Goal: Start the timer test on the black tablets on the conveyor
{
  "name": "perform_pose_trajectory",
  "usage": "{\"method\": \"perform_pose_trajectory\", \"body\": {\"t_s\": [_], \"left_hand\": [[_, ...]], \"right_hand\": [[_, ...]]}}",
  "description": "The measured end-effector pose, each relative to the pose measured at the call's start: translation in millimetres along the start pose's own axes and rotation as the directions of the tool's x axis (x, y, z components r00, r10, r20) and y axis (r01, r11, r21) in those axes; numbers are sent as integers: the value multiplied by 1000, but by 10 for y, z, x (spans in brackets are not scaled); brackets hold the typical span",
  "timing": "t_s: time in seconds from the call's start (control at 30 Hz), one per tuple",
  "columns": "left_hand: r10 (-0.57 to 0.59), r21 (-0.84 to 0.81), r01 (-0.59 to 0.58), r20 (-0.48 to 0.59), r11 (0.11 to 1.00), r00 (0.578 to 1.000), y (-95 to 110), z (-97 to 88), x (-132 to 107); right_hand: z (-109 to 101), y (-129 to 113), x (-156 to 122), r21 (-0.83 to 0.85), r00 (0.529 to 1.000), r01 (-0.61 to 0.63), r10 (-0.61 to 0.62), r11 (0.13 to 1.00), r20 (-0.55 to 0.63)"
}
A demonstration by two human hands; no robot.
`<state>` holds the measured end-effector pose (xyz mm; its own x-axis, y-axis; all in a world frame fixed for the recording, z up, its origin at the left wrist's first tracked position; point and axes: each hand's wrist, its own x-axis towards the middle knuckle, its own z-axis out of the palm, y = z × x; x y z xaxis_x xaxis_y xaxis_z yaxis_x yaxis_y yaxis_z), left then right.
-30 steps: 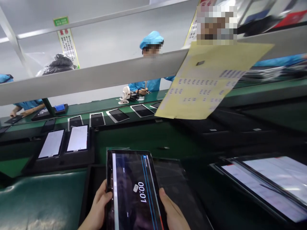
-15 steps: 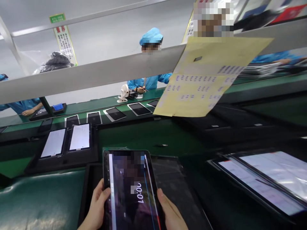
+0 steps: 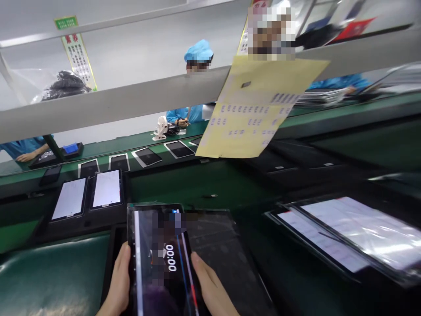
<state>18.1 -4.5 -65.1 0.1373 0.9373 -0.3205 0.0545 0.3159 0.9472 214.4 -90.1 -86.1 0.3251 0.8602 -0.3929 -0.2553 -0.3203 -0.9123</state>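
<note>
A tablet [image 3: 161, 281] with its screen lit is held upright between my two hands, low in the middle of the view. White digits reading 00:00 run sideways on the dark picture. My left hand [image 3: 118, 278] grips the left edge, and my right hand [image 3: 210, 285] clasps the right edge, thumb along the rim. The fingers behind the tablet are hidden. Under and beside it lies a black tray [image 3: 226, 254]. Two tablets with white screens [image 3: 107, 188] rest on another black tray at the left.
At the right, white-screened tablets in clear film [image 3: 362, 228] overlap. A yellow paper sheet [image 3: 259, 109] hangs from the grey rail [image 3: 131, 92]. Beyond it, several dark tablets [image 3: 179, 149] line a green bench, with a small white fan [image 3: 161, 128] and co-workers in blue.
The on-screen digits went from 00:01 to 00:00. My view has turned slightly right, so the surroundings shift left; both hands still hold the tablet.
</note>
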Motion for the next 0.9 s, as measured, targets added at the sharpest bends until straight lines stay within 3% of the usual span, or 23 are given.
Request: {"method": "perform_pose_trajectory", "body": {"t_s": [0.1,0.2,0.27,0.33,0.37,0.43,0.47,0.5,0.57,0.63,0.7,0.77,0.83,0.9], "left_hand": [[-134,12,136,-110,991,985,-41,-194,73],[-164,115,182,-152,977,975,-74,-297,160],[-49,232,83,-151,969,987,-83,-315,204],[225,366,-153,-163,918,961,-61,-316,205],[424,470,-307,-164,828,891,-35,-309,183],[749,671,-525,-69,523,659,38,-256,103],[823,734,-576,40,361,566,78,-196,58],[836,759,-613,177,219,519,113,-107,22],[686,709,-703,482,61,545,164,161,20],[416,647,-763,690,13,592,206,524,150],[243,696,-717,688,45,683,277,923,394],[241,769,-636,606,67,758,386,1287,679],[258,777,-629,600,37,757,493,1550,922],[242,771,-636,620,-15,746,555,1685,1079]], "right_hand": [[-307,-254,200,-258,971,237,-222,937,83],[-761,-633,556,-496,909,297,-401,816,-115],[-984,-852,850,-597,897,274,-425,754,-125],[-1057,-986,1152,-672,923,269,-383,690,-24],[-1039,-1018,1294,-697,941,268,-337,665,41],[-938,-1025,1532,-728,959,277,-224,627,172],[-877,-1011,1623,-736,960,281,-170,616,224],[-822,-995,1693,-741,957,281,-122,610,263],[-750,-975,1779,-747,952,273,-61,606,299],[-733,-988,1808,-744,953,269,-56,612,298],[-745,-1028,1812,-728,953,282,-96,625,287],[-751,-1076,1813,-707,954,294,-151,643,259],[-728,-1109,1821,-685,953,302,-201,663,225],[-673,-1111,1832,-662,952,304,-234,684,196]]}}
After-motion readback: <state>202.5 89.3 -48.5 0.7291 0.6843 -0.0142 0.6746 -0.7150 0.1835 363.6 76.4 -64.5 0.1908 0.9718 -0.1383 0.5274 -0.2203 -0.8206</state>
